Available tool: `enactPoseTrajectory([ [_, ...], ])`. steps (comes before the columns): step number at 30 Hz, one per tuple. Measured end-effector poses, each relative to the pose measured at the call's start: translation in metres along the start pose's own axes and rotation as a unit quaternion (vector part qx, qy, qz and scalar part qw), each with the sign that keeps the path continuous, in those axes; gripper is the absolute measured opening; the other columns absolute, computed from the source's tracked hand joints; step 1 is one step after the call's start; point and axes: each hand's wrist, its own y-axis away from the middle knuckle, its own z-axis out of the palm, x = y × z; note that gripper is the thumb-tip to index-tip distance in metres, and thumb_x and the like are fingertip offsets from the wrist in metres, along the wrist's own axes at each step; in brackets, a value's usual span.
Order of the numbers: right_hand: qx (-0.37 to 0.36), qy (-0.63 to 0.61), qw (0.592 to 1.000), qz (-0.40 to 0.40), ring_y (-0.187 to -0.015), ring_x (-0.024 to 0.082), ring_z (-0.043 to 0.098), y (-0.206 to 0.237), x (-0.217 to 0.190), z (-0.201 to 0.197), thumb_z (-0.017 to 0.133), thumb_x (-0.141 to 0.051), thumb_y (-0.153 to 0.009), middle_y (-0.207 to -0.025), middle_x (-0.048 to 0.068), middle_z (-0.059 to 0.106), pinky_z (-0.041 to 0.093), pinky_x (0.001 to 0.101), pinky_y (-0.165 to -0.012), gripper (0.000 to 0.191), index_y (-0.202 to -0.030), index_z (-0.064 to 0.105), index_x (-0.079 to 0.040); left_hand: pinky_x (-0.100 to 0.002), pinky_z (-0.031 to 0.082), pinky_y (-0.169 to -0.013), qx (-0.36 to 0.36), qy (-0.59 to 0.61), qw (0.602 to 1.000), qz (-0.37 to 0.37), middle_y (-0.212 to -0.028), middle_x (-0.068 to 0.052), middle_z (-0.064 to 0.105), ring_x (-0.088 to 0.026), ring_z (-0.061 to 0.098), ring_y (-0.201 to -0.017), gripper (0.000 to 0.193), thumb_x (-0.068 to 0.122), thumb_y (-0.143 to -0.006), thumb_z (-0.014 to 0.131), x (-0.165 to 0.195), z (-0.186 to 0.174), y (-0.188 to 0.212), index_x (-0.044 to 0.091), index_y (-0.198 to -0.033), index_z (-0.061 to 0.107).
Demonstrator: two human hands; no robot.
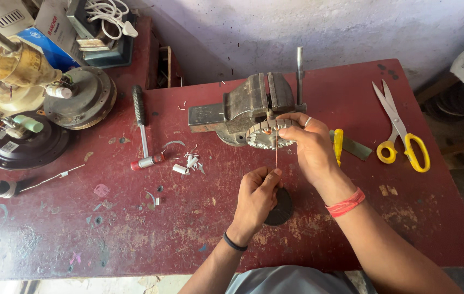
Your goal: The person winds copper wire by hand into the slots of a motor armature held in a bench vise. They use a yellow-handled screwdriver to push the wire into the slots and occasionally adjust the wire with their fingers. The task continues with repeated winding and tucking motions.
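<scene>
right hand [311, 147] grips a round toothed motor core [267, 136] just in front of the grey vise [251, 106]. left hand [256, 196] pinches a thin copper wire [276, 158] running straight up to the core. under the left hand, a dark disc [282, 209] lies on the worn red table [134, 228]. yellow-handled scissors [400, 130] sit off to the right, a hammer [142, 128] and white scraps [188, 163] to the left, fan motor parts [79, 98] at the far left edge.

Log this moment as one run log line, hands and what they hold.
right hand: holds round slotted motor core by bench vise | left hand: pinches thin wire below core | surface: red table
</scene>
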Motion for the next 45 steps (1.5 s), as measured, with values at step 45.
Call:
enactPoseTrajectory([
  [45,-0.096,0.390,0.865,-0.300,-0.104,0.020,0.069,-0.010,-0.021,-0.013,0.081,-0.010,-0.083,-0.108,0.010,0.072,0.055,0.0327,-0.092,0.026,-0.107,0.075,-0.002,-0.026,0.035,-0.046,-0.031,-0.106,0.994,0.012,-0.059,0.002,0.049,-0.006,0.044,-0.052,0.036,0.027,-0.104,0.057,0.004,-0.008,0.023,0.001,-0.080,0.062],
])
